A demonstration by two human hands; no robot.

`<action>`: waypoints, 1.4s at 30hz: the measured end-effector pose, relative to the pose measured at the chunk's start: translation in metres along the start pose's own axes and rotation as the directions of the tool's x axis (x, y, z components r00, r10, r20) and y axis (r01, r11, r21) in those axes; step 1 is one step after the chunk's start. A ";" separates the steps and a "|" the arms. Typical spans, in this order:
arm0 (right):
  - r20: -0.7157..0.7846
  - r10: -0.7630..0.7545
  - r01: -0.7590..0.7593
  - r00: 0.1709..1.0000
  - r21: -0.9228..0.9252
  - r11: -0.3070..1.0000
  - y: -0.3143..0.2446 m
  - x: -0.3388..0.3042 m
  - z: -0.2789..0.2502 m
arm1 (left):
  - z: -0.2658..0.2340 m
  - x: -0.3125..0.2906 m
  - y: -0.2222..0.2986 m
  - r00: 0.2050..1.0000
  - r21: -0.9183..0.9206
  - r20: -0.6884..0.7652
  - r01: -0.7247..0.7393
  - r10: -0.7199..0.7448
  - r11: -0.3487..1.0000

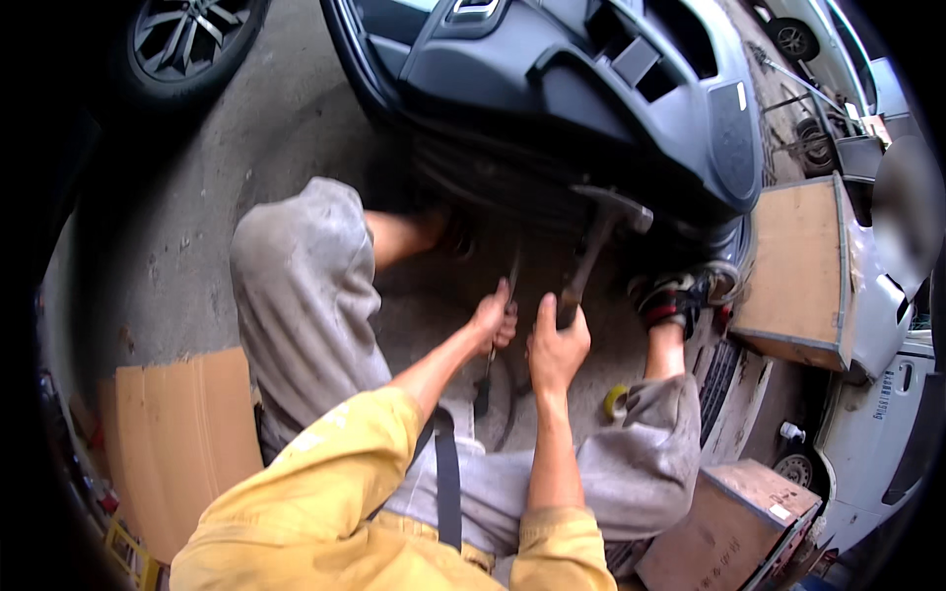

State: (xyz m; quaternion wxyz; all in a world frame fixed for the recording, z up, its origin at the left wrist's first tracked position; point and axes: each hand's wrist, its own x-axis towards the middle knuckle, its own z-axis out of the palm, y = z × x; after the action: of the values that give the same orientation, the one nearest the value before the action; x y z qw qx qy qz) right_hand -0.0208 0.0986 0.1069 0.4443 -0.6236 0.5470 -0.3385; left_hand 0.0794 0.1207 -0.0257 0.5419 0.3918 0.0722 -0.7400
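Note:
My right hand [559, 347] is closed round the dark grip of a hammer [588, 251], its thumb lying along the handle. The hammer's metal head is raised, close to the lower edge of a detached car door [591, 108] in front of me. My left hand [495, 320] is wrapped round a thin, rod-like tool [483, 384] with a dark lower end; its slim upper end points toward the door's underside. What that tip touches is lost in shadow. The door's dark inner trim panel faces up toward me.
A car wheel [187, 44] stands at the far left. Flattened cardboard [187, 443] lies on my left. Wooden boxes [798, 271] [729, 522] are on my right, with a yellow tape roll [615, 402] by my knee. A white vehicle [877, 443] is beyond.

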 end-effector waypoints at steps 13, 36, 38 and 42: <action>-0.403 -0.362 0.514 0.841 0.383 0.768 -0.102 0.006 -0.009 | -0.007 0.006 -0.009 0.994 -0.112 -0.008 0.106 -0.107 0.988; -0.256 -0.301 0.384 0.919 0.399 0.833 -0.103 0.013 0.004 | -0.005 -0.017 0.002 0.994 -0.186 -0.109 -0.005 -0.015 0.983; -0.214 -0.393 0.387 0.894 -0.072 0.919 -0.033 0.014 0.009 | 0.004 -0.014 0.001 0.995 -0.170 -0.095 -0.013 -0.003 0.985; 0.012 -0.068 0.067 0.998 -0.396 0.916 0.042 0.015 0.008 | 0.007 -0.011 0.000 0.986 -0.039 -0.166 0.001 -0.007 0.999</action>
State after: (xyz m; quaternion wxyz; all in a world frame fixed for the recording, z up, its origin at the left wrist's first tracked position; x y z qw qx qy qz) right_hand -0.0269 0.0855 0.0640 0.2966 -0.7187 0.5828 -0.2364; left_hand 0.0773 0.1250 -0.0133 0.5400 0.4415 0.1322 -0.7043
